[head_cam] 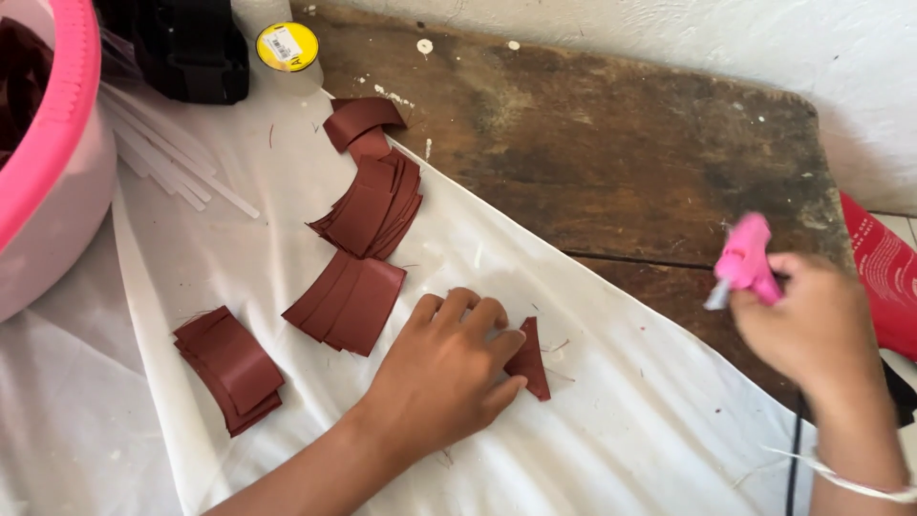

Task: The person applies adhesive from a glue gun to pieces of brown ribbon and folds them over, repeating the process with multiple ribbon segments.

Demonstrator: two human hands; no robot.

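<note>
My left hand presses flat, fingers together, on a folded maroon ribbon triangle lying on the smooth white cloth, near its edge over the worn wooden table. My right hand grips a pink glue gun, off to the triangle's right.

A single view is given, taken from a camera worn on the head and aimed steeply downward and forward over a worn wooden tabletop. The scene is seen at close range, within arm's reach, with both forearms entering from the lower edge of the frame. The left hand is caught near the centre, the right hand toward the right edge. The frame is closed at the top by a pale wall, and a pink-rimmed basin is cropped at the upper left. No second view is supplied, so no overlap is shown.
</note>
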